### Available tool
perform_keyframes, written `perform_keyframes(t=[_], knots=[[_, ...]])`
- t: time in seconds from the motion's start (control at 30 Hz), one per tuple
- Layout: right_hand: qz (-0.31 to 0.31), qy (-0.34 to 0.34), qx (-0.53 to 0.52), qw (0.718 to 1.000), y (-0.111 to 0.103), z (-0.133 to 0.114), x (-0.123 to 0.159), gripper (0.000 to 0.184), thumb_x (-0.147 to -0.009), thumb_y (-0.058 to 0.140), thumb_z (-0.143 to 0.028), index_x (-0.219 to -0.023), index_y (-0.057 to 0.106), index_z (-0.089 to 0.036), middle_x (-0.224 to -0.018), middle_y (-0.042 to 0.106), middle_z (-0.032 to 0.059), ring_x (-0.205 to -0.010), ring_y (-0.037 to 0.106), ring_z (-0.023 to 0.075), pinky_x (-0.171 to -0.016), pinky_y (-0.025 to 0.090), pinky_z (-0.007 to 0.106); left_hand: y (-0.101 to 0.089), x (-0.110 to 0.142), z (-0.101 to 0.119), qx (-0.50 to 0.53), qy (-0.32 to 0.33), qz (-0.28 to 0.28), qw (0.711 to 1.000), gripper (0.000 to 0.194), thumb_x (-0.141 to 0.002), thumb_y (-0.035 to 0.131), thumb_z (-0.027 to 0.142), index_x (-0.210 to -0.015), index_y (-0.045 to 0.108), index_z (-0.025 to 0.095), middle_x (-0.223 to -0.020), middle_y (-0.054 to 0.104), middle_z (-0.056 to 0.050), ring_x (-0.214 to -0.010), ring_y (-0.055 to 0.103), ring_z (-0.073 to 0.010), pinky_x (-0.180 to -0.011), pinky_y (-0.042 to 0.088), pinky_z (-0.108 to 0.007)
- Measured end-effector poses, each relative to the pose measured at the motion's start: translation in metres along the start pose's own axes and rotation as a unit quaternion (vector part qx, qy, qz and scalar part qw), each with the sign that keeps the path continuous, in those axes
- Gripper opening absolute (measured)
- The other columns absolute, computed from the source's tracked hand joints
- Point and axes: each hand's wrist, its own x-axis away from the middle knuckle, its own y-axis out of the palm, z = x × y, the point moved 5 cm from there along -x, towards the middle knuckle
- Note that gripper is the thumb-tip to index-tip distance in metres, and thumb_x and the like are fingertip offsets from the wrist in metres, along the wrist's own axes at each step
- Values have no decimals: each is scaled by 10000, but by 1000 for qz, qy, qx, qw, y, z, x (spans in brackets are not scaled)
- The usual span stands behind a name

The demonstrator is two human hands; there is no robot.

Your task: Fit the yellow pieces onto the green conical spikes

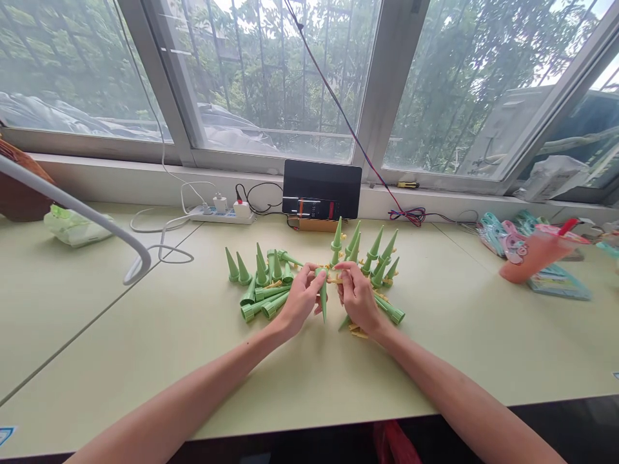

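Note:
My left hand (300,299) is closed around a green plastic plant-watering spike (324,304), its tip pointing down towards me. My right hand (356,298) pinches a small yellow plastic valve (334,281) against the side of that spike; my fingers partly hide the contact. Left of my hands, several green spikes stand upright (244,270) and hollow green tubes (264,308) lie on their sides. To the right and behind stand several green spikes with yellow pieces on them (373,248). Loose yellow pieces (358,331) lie below my right hand.
A black tablet (322,183) leans on a cardboard stand by the window. A power strip (222,214) with cables lies at the back left, and a white curved lamp arm (97,225) crosses the left side. A pink cup (529,256) and wrapped items stand at the right.

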Motion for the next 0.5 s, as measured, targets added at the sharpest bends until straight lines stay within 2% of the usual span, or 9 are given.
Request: perform_keyframes(t=[0.5], knots=[[-2, -7, 8, 1000, -1, -3, 0, 246, -1038, 330, -340, -1084, 534, -210, -558, 434, -63, -452, 424, 128, -491, 354, 252, 1, 1, 2, -21, 5, -7, 1000, 331, -873, 614, 505, -879, 452, 217, -696, 429, 65, -479, 480, -77, -342, 340, -166]])
